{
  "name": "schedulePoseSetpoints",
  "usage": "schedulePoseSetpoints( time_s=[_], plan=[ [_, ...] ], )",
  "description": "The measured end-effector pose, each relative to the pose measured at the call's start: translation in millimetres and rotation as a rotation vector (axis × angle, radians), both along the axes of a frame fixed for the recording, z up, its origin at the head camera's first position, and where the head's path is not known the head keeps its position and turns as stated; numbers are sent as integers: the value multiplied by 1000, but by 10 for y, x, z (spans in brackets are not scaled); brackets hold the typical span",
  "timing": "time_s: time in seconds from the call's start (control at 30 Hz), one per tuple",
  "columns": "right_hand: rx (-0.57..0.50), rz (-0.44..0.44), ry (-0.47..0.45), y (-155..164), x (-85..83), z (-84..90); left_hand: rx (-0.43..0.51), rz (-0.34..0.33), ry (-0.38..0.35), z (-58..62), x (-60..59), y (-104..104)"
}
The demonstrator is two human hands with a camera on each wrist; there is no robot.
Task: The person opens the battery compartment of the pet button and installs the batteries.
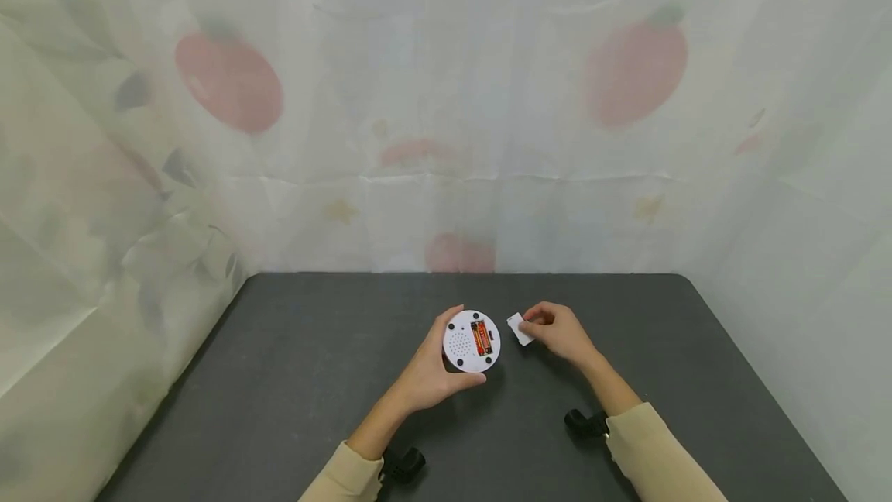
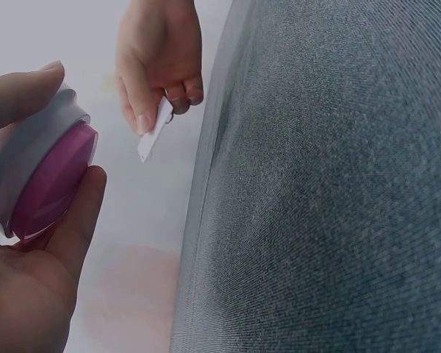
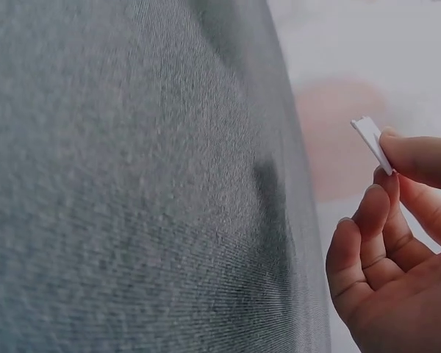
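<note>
My left hand (image 1: 433, 375) grips a round white battery-powered device (image 1: 460, 344) by its edge, thumb on the near side and fingers on the far side. Its underside faces me, with dark round feet, a patch of small holes and an uncovered battery compartment. Red-and-black batteries (image 1: 482, 338) lie side by side in that compartment. The left wrist view shows the device's other face as a pink-purple dome (image 2: 55, 180). Just right of the device, my right hand (image 1: 560, 333) pinches a small white battery cover (image 1: 519, 328) between thumb and fingers. Cover and device are apart.
Both hands are above a dark grey table (image 1: 313, 347), whose far edge meets a pale fruit-printed curtain (image 1: 446, 99). More sheeting hangs along the left and right sides. A black wrist-camera mount (image 1: 585, 424) sits at the right wrist, and another (image 1: 404, 465) at the left.
</note>
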State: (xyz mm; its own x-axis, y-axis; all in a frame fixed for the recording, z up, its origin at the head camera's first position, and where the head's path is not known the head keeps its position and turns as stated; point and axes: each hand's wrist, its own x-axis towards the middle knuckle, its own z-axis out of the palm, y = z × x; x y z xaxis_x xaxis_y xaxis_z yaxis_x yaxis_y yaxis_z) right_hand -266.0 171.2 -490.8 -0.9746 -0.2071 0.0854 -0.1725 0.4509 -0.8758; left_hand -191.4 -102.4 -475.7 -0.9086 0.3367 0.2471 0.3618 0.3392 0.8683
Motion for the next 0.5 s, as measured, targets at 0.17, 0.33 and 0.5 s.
schedulePoseSetpoints(
  time_s=[0.17, 0.33, 0.5],
  plan=[
    [-27, -12, 2, -11, 73, 37, 5, -9, -11, 12, 10, -7],
    [-89, -8, -5, -20, 140, 90, 20, -15, -26, 29, 14, -16],
    [-151, -20, -17, -37, 193, 141, 34, -14, -32, 37, 23, -17]
  ],
)
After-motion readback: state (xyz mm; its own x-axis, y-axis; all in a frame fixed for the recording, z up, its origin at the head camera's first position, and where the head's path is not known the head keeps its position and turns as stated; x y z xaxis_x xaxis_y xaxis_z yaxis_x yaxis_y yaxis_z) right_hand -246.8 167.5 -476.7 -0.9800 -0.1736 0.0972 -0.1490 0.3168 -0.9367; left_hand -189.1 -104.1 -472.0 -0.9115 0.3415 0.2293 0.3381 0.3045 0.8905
